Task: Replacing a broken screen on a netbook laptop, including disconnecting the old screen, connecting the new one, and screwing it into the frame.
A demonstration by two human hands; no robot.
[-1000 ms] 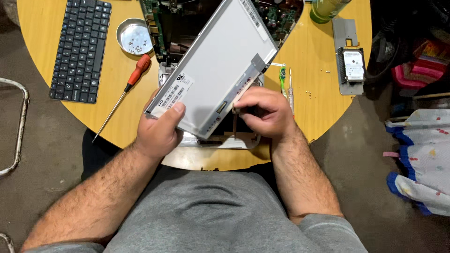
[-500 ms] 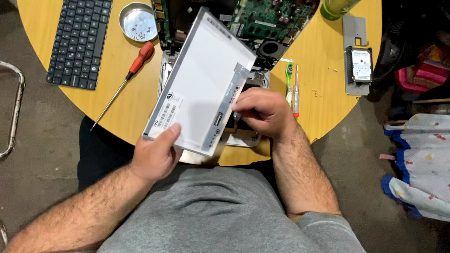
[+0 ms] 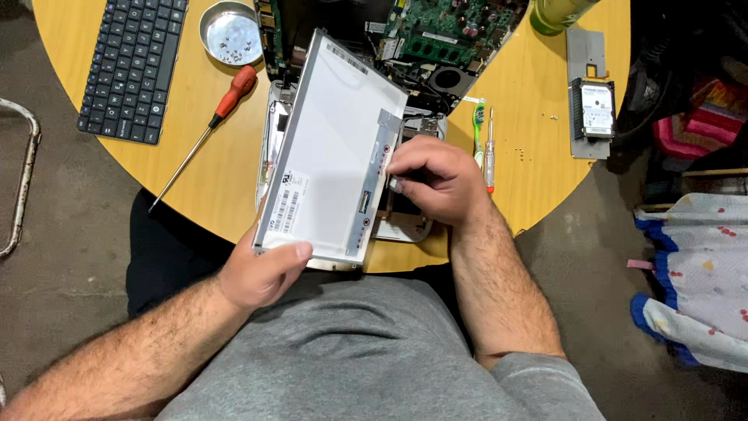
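Since the earlier frames we have swung the bare laptop display panel [image 3: 331, 152] from a slant to a steeper, nearly upright-running lie, its long side now pointing away from us, and drawn its near end in over the table's near edge towards our lap. Our left hand [image 3: 261, 273] has slid down to the panel's near left corner, where the thumb lies across the grey back and the fingers curl under, clamped on the edge. Our right hand [image 3: 432, 179] has stayed at the panel's right edge, about midway along; its fingers are bunched together and pinch at the edge strip, though what lies under the fingertips is hidden by the hand itself. The panel is held lifted above the opened laptop base [image 3: 397, 222], with its back and label stickers facing us. To our mind the turn means the panel is free of the lid and is being worked at its right edge, perhaps at a connector or tape, though we cannot tell. Beyond it, on the round yellow table [image 3: 218, 179], lies the exposed green motherboard [image 3: 460, 31]. Left of the panel rest a red-handled screwdriver [image 3: 206, 132], a small metal dish of screws [image 3: 230, 33] and a detached black keyboard [image 3: 134, 66]. To the right lie a green toothbrush [image 3: 478, 129], a slim tester screwdriver [image 3: 489, 152] and a hard drive in its bracket [image 3: 596, 109].
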